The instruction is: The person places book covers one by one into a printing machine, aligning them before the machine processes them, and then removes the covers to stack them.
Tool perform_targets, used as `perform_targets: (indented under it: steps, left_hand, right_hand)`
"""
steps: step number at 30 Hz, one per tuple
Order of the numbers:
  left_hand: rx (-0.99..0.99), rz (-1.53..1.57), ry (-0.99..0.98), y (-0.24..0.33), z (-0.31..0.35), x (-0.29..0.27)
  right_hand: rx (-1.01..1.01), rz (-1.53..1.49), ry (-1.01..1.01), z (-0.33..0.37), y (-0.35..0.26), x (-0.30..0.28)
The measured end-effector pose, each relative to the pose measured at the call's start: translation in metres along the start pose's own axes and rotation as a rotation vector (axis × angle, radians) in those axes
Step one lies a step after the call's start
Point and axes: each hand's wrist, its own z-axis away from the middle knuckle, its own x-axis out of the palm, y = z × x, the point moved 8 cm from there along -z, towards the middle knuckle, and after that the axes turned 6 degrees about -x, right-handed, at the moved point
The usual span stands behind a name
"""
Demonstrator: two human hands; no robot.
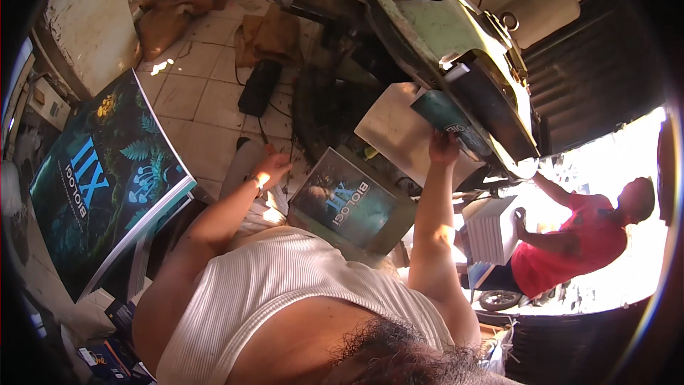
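My right hand (444,148) reaches up to the green machine and grips the lower edge of a dark teal book (436,113). Part of that book is hidden behind the machine's rim. Empty, with its fingers apart, my left hand (272,168) hovers over the floor in front of my body. Between my two arms lies another teal-covered book (345,203), on a flat board (396,224). At the left stands a stack of large books (107,171) with a dark green plant-pattern cover on top.
The big green machine (456,32) fills the upper right. A pale board (388,128) sits beside it. Brown sacks (269,37) and a black object (261,87) lie on the tiled floor (182,93). At the right, a person in red (577,242) touches a book stack (491,228).
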Motion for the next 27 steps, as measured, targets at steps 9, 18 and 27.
perform_targets:
  steps: [9, 18, 27]
  left_hand:
    - [0.068, 0.026, -0.017, -0.038, -0.029, 0.010]
    - [0.013, 0.052, -0.052, -0.025, -0.017, 0.015]
    - [0.107, -0.268, 0.047, 0.073, -0.023, 0.049]
  right_hand:
    - [0.007, 0.218, 0.587, 0.125, 0.025, -0.116]
    - [0.188, 1.625, -0.446, 0.151, 0.035, -0.004]
    - [-0.062, 2.214, -0.750, 0.216, 0.108, 0.004]
